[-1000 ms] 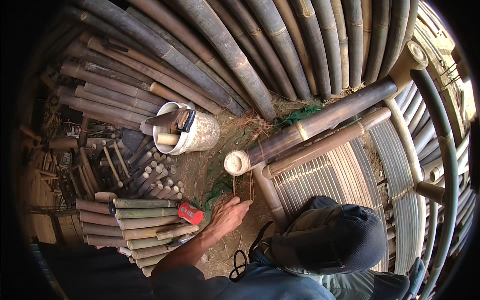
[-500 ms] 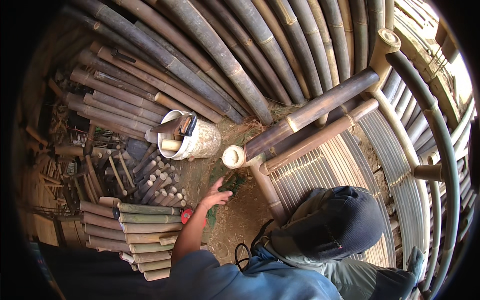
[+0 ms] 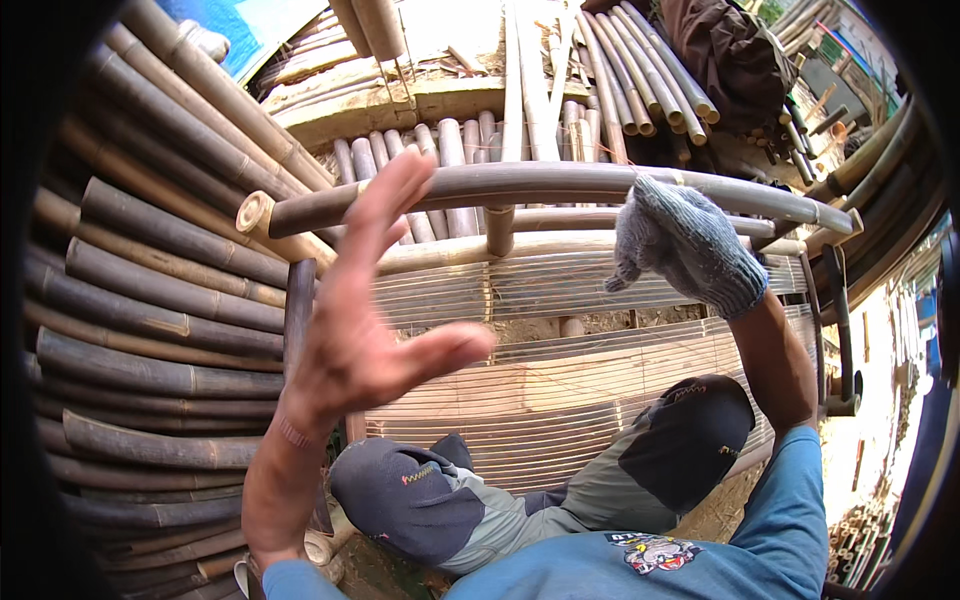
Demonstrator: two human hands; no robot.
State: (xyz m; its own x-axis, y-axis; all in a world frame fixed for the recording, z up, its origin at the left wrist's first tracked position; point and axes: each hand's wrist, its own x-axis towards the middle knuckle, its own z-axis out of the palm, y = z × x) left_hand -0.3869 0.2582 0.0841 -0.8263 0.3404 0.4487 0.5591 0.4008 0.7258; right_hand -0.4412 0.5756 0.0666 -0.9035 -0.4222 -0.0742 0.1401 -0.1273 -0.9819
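Observation:
My bare left hand (image 3: 350, 340) is raised in front of the left end of a bamboo bench, fingers stretched up and thumb spread, with nothing in it. My right hand (image 3: 690, 240) wears a grey knit glove and is beside the dark curved top rail (image 3: 540, 183) of the bench. Its fingers look bent together. A thin reddish strand shows near their upper edge, but what they hold, if anything, is hidden. Below both hands lies the slatted bench seat (image 3: 540, 390), where I sit with my knees (image 3: 410, 500) bent.
Dark bamboo poles (image 3: 170, 330) are stacked along the left. Behind the rail stand cut bamboo lengths (image 3: 455, 160), with a bundle of poles (image 3: 650, 80) and a dark brown cover (image 3: 725, 60) farther right. A blue sheet (image 3: 250, 35) lies at the upper left.
My view has swung right, from the white bucket and bamboo piles to the bench's length. My left hand has come from low over the ground to above the bench, still open.

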